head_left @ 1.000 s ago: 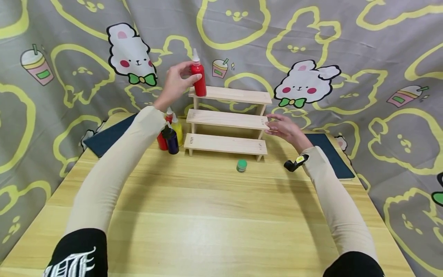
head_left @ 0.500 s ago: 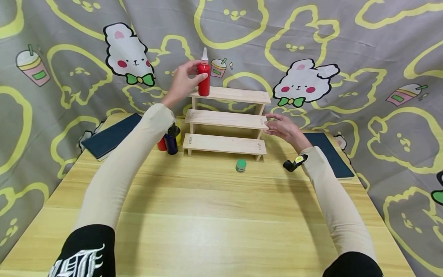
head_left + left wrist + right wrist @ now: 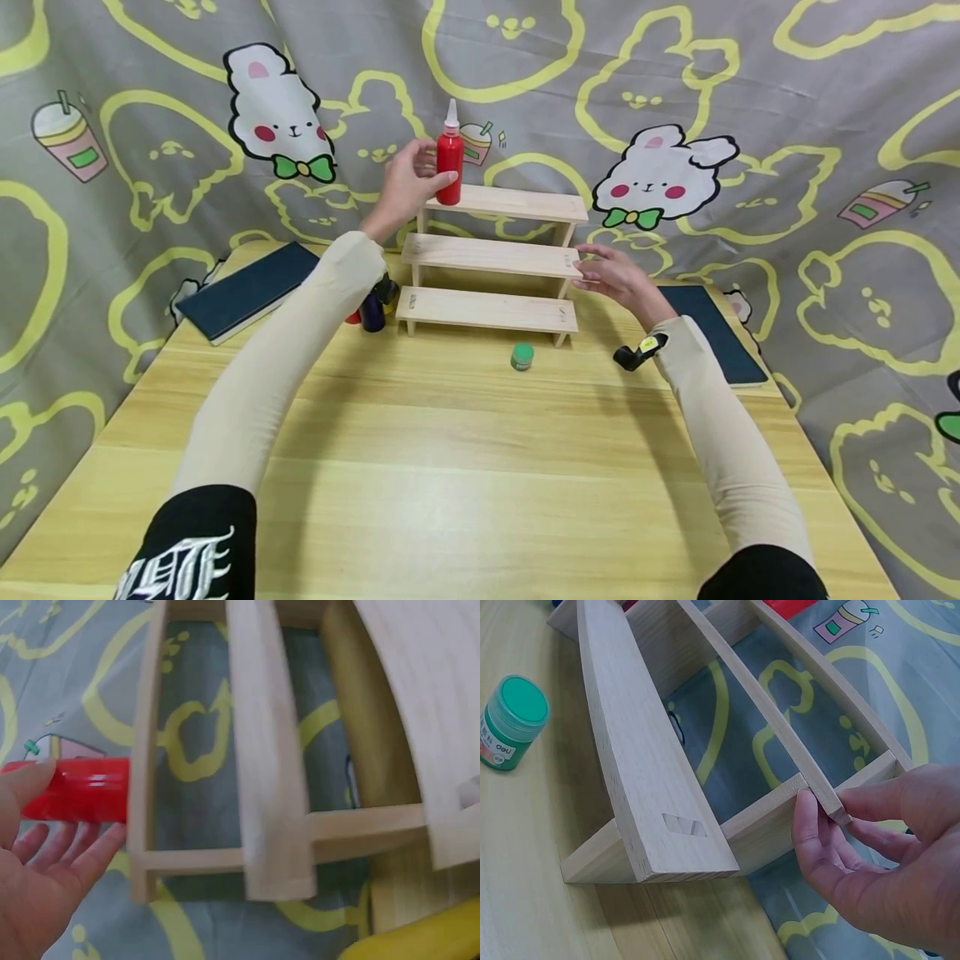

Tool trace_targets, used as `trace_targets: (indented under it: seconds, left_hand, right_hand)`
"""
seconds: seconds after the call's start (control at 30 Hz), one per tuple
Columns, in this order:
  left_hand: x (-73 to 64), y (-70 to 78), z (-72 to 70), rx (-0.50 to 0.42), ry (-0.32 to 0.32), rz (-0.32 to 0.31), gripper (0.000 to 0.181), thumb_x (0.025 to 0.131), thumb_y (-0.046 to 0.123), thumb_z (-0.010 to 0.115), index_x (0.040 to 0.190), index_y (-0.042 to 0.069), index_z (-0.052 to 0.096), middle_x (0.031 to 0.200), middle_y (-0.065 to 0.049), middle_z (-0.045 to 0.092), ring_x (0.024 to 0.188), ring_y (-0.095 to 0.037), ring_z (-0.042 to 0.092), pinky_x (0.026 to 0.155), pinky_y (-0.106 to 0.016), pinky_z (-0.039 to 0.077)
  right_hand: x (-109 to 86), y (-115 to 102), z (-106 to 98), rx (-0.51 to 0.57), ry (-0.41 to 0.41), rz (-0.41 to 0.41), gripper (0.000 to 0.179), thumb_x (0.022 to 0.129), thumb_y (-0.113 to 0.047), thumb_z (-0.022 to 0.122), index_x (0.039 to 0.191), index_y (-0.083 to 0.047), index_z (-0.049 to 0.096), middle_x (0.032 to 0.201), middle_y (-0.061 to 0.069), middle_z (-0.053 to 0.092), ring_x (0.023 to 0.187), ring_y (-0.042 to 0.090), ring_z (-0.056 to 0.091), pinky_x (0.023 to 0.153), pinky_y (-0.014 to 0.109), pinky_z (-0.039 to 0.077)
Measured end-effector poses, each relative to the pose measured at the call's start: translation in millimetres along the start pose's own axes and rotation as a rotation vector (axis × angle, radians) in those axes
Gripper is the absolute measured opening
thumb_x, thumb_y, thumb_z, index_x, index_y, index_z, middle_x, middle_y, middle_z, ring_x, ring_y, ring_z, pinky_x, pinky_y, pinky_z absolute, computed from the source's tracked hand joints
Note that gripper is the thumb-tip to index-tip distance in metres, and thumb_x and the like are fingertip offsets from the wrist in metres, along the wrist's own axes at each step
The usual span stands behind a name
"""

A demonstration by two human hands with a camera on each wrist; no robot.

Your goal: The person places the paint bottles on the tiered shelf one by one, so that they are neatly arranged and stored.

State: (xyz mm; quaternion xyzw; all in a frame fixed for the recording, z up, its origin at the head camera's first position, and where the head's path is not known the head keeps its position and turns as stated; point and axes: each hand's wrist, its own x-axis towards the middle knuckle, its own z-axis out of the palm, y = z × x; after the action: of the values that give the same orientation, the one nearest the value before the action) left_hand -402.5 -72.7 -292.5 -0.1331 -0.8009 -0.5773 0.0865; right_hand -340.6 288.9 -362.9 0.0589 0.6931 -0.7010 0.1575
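Observation:
A red squeeze bottle (image 3: 449, 158) with a white nozzle stands upright at the left part of the top shelf of a three-tier wooden rack (image 3: 487, 307). My left hand (image 3: 410, 181) holds its body between thumb and fingers; in the left wrist view the base of the red bottle (image 3: 90, 787) meets the top board's edge. With my right hand (image 3: 615, 279) I grip the right end of the middle board. The right wrist view shows thumb and fingers of the right hand (image 3: 889, 847) pinching that board's corner (image 3: 832, 802).
A small green-lidded jar (image 3: 522, 357) stands before the rack. At the rack's left are a dark blue bottle (image 3: 372, 312) and red and yellow ones, partly hidden by my left sleeve. Dark notebooks lie at the left (image 3: 247, 287) and right (image 3: 708, 333). Patterned cloth hangs behind.
My left hand has moved the red squeeze bottle rightward along the top shelf from its left end. My right hand keeps its grip on the middle board.

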Motion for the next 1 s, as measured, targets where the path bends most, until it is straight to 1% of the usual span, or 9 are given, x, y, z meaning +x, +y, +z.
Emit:
trace_targets:
  seconds: [0.03, 0.13, 0.23, 0.33, 0.57, 0.73, 0.83, 0.9, 1.0]
  left_hand:
    - [-1.6, -2.0, 1.3, 0.005, 0.004, -0.01, 0.054, 0.098, 0.02, 0.075, 0.146, 0.007, 0.052, 0.142, -0.013, 0.062, 0.128, -0.025, 0.062, 0.109, -0.03, 0.05]
    - [-4.3, -7.1, 5.3, -0.001, 0.037, -0.012, 0.049, 0.098, 0.021, 0.076, 0.14, 0.004, 0.057, 0.139, -0.012, 0.064, 0.124, -0.025, 0.064, 0.107, -0.03, 0.052]
    - [-5.5, -8.4, 10.3, -0.021, 0.069, 0.001, 0.047, 0.097, 0.021, 0.078, 0.136, 0.004, 0.06, 0.135, -0.012, 0.067, 0.12, -0.025, 0.066, 0.105, -0.031, 0.053]
    - [-5.9, -7.3, 17.9, -0.04, 0.085, 0.018, 0.046, 0.096, 0.019, 0.078, 0.137, 0.004, 0.062, 0.132, -0.014, 0.069, 0.117, -0.025, 0.067, 0.103, -0.03, 0.054]
    - [-5.3, -4.0, 38.5, -0.04, 0.089, 0.023, 0.046, 0.097, 0.019, 0.077, 0.139, 0.005, 0.063, 0.13, -0.013, 0.07, 0.116, -0.023, 0.066, 0.1, -0.026, 0.053]
    - [-4.8, -1.5, 51.9, -0.041, 0.085, 0.051, 0.047, 0.097, 0.015, 0.077, 0.14, 0.003, 0.062, 0.129, -0.015, 0.07, 0.115, -0.024, 0.067, 0.099, -0.026, 0.053]
    - [-4.2, -0.2, 60.0, -0.026, 0.078, 0.075, 0.048, 0.097, 0.014, 0.076, 0.141, 0.003, 0.061, 0.129, -0.015, 0.07, 0.116, -0.024, 0.067, 0.1, -0.025, 0.053]
    - [-3.9, 0.6, 65.5, -0.02, 0.07, 0.071, 0.048, 0.097, 0.014, 0.076, 0.142, 0.004, 0.061, 0.13, -0.013, 0.07, 0.117, -0.022, 0.066, 0.1, -0.024, 0.053]
    - [-3.7, 2.3, 73.8, -0.022, 0.077, 0.08, 0.046, 0.097, 0.014, 0.077, 0.138, 0.003, 0.061, 0.13, -0.014, 0.07, 0.117, -0.022, 0.067, 0.1, -0.025, 0.053]
  right_hand:
    - [-0.1, 0, 0, 0.001, 0.001, -0.001, 0.058, 0.106, 0.002, 0.052, 0.161, -0.002, 0.031, 0.112, 0.006, 0.058, 0.086, 0.01, 0.067, 0.087, 0.025, 0.061]
    - [-0.2, 0, 0, -0.004, 0.002, -0.008, 0.059, 0.106, 0.003, 0.052, 0.161, -0.002, 0.031, 0.111, 0.005, 0.06, 0.085, 0.01, 0.067, 0.087, 0.024, 0.061]
    - [-0.5, 1, 0, -0.018, 0.006, -0.011, 0.059, 0.106, 0.002, 0.053, 0.162, -0.002, 0.031, 0.108, 0.004, 0.06, 0.083, 0.01, 0.066, 0.088, 0.024, 0.061]
    - [0.1, 1, 0, -0.016, 0.01, -0.01, 0.059, 0.106, 0.001, 0.053, 0.161, -0.003, 0.032, 0.107, 0.003, 0.061, 0.083, 0.01, 0.065, 0.087, 0.024, 0.061]
    - [-0.1, 2, 0, -0.015, 0.015, -0.003, 0.059, 0.106, 0.001, 0.054, 0.161, -0.003, 0.032, 0.11, 0.005, 0.06, 0.084, 0.01, 0.065, 0.085, 0.023, 0.061]
    - [-0.1, 2, 0, 0.01, 0.012, 0.004, 0.06, 0.106, 0.0, 0.054, 0.162, -0.004, 0.032, 0.109, 0.004, 0.061, 0.085, 0.011, 0.066, 0.084, 0.024, 0.061]
    - [0.3, 2, -1, 0.013, 0.013, 0.005, 0.06, 0.106, 0.0, 0.055, 0.162, -0.005, 0.032, 0.11, 0.005, 0.061, 0.085, 0.011, 0.066, 0.085, 0.024, 0.061]
    - [0.6, 2, -1, 0.01, 0.014, 0.005, 0.06, 0.106, 0.0, 0.055, 0.162, -0.005, 0.032, 0.112, 0.006, 0.06, 0.085, 0.011, 0.066, 0.086, 0.024, 0.061]
    - [0.1, 2, -1, 0.004, 0.011, 0.001, 0.061, 0.106, -0.001, 0.055, 0.163, -0.004, 0.031, 0.118, 0.007, 0.057, 0.086, 0.01, 0.067, 0.087, 0.024, 0.061]
